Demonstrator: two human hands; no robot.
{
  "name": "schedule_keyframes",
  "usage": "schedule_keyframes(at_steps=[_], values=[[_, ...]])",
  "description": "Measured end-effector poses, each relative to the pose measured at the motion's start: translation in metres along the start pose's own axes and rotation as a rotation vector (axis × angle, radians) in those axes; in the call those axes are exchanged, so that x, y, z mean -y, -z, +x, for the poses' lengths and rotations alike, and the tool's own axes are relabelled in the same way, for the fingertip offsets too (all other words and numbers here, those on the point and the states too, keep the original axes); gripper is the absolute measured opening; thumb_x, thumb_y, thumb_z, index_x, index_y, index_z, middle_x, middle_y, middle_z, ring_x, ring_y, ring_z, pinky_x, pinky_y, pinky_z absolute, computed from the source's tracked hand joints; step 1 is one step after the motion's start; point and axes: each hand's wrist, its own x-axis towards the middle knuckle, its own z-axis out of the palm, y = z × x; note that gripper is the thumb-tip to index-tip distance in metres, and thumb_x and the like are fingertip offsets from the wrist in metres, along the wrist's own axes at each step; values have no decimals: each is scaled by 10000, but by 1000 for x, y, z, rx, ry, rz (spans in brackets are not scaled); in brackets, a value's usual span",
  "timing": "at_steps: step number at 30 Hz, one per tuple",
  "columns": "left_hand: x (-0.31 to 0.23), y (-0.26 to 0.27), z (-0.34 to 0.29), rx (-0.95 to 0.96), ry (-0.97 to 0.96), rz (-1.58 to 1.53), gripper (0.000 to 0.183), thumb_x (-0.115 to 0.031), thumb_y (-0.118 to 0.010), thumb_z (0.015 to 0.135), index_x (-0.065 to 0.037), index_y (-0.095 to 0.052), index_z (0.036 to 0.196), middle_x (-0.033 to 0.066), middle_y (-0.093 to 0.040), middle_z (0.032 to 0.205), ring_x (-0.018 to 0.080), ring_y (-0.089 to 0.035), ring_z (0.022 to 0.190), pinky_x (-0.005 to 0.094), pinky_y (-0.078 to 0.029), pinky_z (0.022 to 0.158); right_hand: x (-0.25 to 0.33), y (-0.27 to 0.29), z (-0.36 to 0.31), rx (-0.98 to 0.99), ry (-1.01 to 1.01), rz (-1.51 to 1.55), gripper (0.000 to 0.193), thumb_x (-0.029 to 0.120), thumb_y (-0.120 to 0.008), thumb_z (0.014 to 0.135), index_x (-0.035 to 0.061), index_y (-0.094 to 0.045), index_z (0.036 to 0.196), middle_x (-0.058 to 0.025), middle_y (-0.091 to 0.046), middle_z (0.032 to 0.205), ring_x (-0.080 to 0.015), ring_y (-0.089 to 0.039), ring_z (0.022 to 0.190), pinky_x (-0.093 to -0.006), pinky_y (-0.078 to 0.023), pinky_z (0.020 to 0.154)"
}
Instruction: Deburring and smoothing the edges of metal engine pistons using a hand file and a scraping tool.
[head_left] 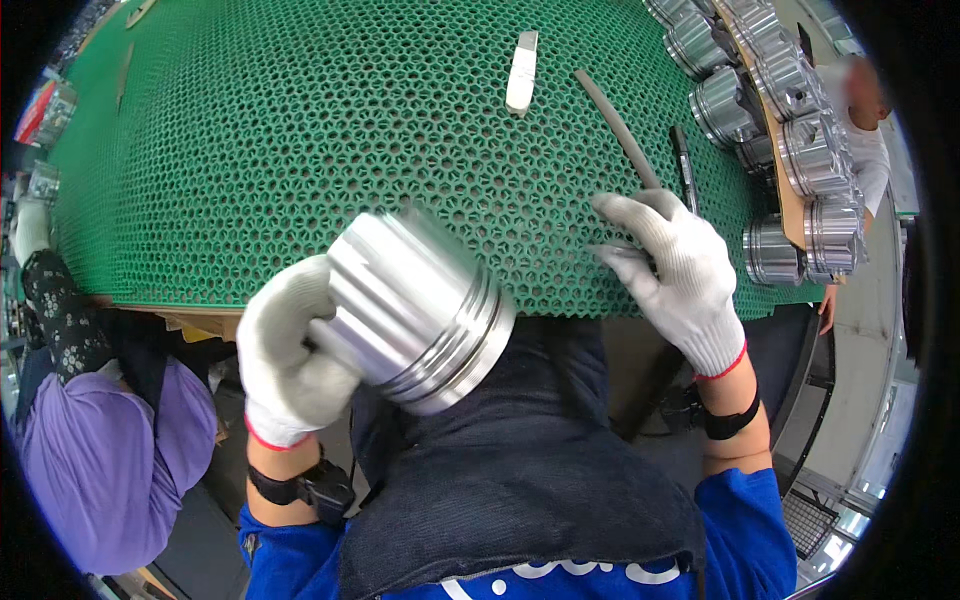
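Green honeycomb matting is covering the desk (300, 150). Over its near edge, the white-gloved left hand (285, 350) is gripping a shiny grooved metal piston (420, 310), fingers wrapped around it; the right hand (675, 265), fingers loosely curled, is touching a long dark file (615, 125).

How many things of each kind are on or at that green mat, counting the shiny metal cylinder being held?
Shiny metal cylinders: 10, one in the left hand and about 9 stacked at the right, some partly hidden
Dark file, under the right hand: 1
Black pen: 1
White flat tool: 1
Total: about 13, on the green mat
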Motion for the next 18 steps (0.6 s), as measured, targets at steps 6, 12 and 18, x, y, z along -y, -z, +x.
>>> schedule_keyframes(at_steps=[6,12,18], values=[[2,29,3,-92,24,-129,320,-48,-796,741,31,-661,1020,97,-705,955,160,-658,872,321,-520,787,-12,-35,88,-76,153,-43,384,367,-682,872,172,-608,1195,-116,-645,927,-300,-681,805,-381,-561,667],[5,31,1,-177,-121,-72,411,8,-802,737,62,-626,1105,123,-705,1003,181,-676,910,318,-548,822,-15,-60,139,18,20,-74,443,339,-594,924,142,-527,1316,-191,-678,1026,-366,-671,923,-454,-557,805],[10,37,-6,-95,3,-385,333,64,-691,810,99,-603,1129,151,-688,1036,192,-674,925,329,-565,829,-11,-28,95,18,106,156,243,212,-633,874,74,-663,1072,-152,-676,931,-332,-657,893,-433,-520,842]])
